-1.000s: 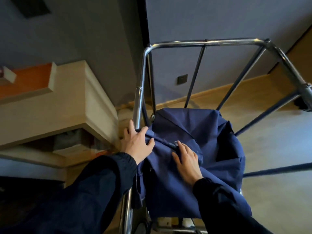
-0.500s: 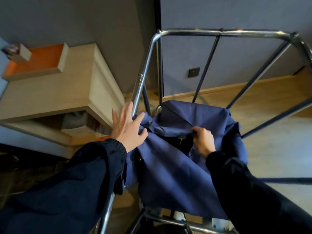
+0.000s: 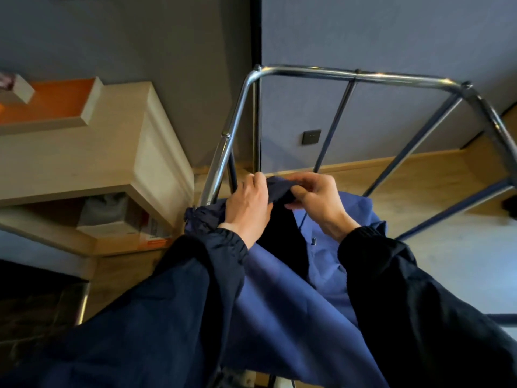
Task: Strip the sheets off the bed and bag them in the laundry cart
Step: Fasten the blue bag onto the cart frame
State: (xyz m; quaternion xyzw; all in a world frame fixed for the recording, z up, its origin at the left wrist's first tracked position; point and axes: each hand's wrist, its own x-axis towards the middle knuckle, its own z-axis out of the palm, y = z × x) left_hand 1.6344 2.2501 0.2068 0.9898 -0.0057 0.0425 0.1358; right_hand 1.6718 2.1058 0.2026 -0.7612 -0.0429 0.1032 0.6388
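The blue laundry bag (image 3: 279,303) hangs slack inside the chrome cart frame (image 3: 355,77), its dark mouth gaping between the wrists and one gathered corner bunched against the frame's left rail. Both hands hold a raised fold of its rim. The left hand (image 3: 249,208) curls its fingers over the cloth, and the right hand (image 3: 319,203) pinches it between thumb and fingers. Dark sleeves (image 3: 405,303) cover much of the bag's lower part. To the left stands a pale wooden shelf unit (image 3: 84,163) with an orange-lined tray (image 3: 47,102) and boxes (image 3: 112,219) tucked in it. Behind the frame's bars, a dark wall socket (image 3: 311,137) sits on the grey-blue wall (image 3: 391,37), above a band of pale wood.
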